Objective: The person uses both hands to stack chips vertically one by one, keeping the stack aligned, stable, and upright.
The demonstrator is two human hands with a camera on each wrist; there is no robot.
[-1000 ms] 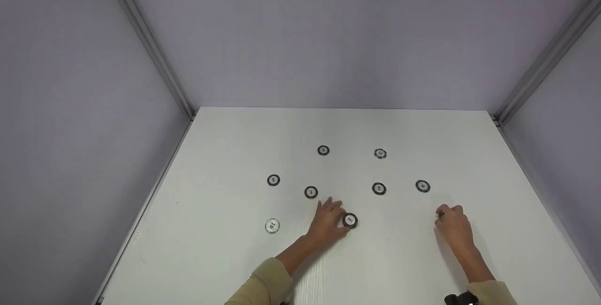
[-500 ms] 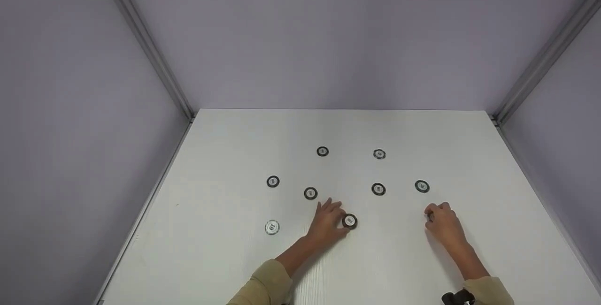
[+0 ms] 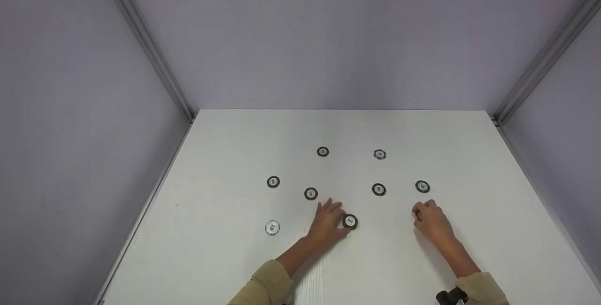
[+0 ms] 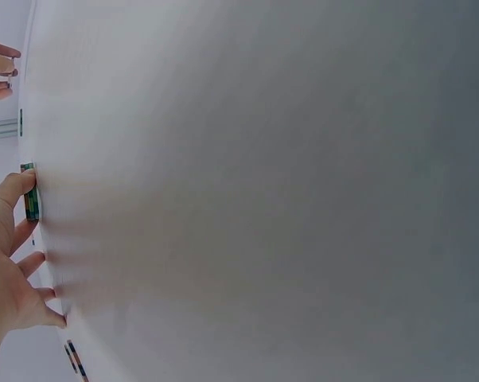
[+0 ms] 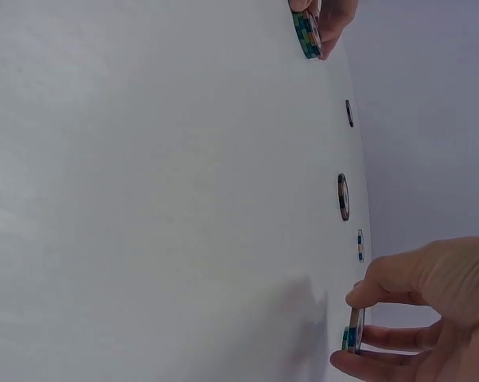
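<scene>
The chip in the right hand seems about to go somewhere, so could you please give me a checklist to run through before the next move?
1. Right hand pinches a chip between thumb and fingers: ok.
2. That chip is clear of the white table: cannot tell, it sits right at the surface in the right wrist view.
3. Left hand holds the small stack steady, thumb against its edge: ok.
4. Bare table between the right hand and the stack: ok.
5. Loose chips nearby, dark chip and green chip, lie off that path: ok.
6. Top of the stack uncovered: ok.
</scene>
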